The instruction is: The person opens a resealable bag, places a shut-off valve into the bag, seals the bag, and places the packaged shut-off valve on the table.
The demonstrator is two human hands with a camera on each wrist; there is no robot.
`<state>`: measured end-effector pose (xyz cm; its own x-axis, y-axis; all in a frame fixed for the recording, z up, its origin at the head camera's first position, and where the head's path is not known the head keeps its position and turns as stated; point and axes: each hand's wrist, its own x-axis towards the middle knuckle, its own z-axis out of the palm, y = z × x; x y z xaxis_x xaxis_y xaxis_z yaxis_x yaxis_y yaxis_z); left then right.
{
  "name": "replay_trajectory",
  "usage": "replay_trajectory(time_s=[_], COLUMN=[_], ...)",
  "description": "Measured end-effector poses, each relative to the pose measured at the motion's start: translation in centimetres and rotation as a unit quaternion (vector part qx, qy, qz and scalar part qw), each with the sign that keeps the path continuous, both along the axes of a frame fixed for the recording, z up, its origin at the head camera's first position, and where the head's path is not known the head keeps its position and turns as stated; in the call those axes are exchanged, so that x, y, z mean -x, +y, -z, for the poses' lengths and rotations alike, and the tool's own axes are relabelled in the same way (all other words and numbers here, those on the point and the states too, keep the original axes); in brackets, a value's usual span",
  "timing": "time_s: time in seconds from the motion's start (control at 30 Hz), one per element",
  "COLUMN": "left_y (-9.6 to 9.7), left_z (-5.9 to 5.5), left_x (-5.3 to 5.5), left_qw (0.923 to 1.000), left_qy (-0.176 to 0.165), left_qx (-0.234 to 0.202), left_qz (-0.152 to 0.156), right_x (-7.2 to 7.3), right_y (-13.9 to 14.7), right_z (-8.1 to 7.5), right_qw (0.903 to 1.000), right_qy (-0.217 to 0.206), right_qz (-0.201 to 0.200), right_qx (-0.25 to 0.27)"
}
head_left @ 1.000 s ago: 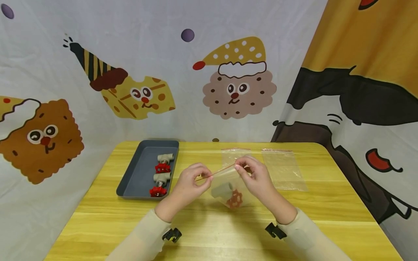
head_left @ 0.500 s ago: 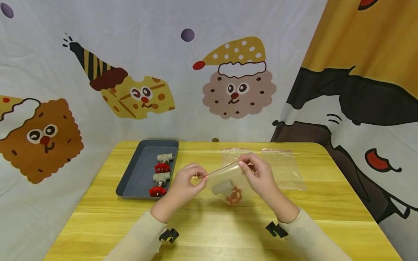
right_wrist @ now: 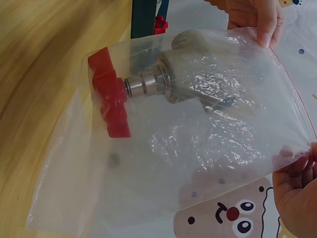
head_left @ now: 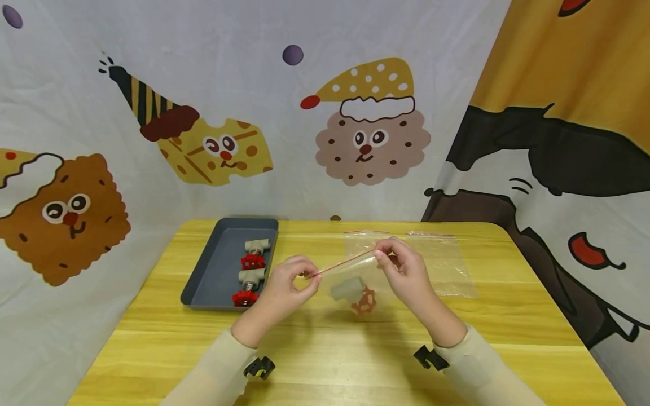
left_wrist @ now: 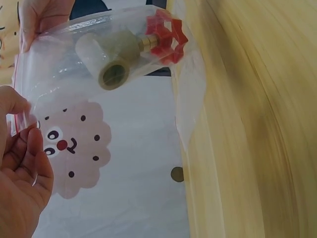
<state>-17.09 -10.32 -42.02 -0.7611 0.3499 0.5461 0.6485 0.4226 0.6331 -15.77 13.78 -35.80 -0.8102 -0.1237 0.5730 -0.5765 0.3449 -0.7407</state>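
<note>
A clear zip bag [right_wrist: 163, 163] with a red strip along its top hangs between both hands. Inside it lies a grey valve [left_wrist: 116, 57] with a red handwheel [right_wrist: 110, 94] and a metal stem. My left hand [head_left: 290, 285] pinches the strip's left end between thumb and fingers. At the strip's right end, my right hand [head_left: 406, 270] pinches the bag the same way. The strip is stretched straight and rises toward the right. In the head view the valve [head_left: 350, 290] shows through the plastic, above the table.
A grey tray [head_left: 213, 270] on the left of the wooden table [head_left: 325, 361] holds two similar valves [head_left: 255, 252] along its right side. Two flat clear zip bags [head_left: 442, 262] lie toward the back right; my right hand partly covers one. A printed cloth [head_left: 299, 197] stands behind.
Both hands have moved apart, the left one leftward and the right one slightly right and up. More of the red strip shows between them, and the bag is stretched wider.
</note>
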Motion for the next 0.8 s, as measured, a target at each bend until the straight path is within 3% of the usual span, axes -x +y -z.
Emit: replay_trajectory(time_s=[0.2,0.5,0.8], left_y=[-0.5,-0.8,-1.1], left_z=[0.1,-0.1,-0.1], left_x=[-0.1,-0.1,-0.1], left_qw=[0.9998,0.9998,0.9997], left_qy=[-0.018,-0.01,-0.009], left_qx=[0.012,0.015,0.02], left_qz=[-0.003,-0.005,-0.004], right_x=[0.1,1.6,1.5], right_y=[0.1,1.3,1.1], right_z=[0.1,2.6,2.1], right_qw=[1.0,0.9991,0.999], right_qy=[0.002,-0.016,-0.018], right_qz=[0.002,-0.035,-0.036], right_qx=[0.004,0.016,0.017])
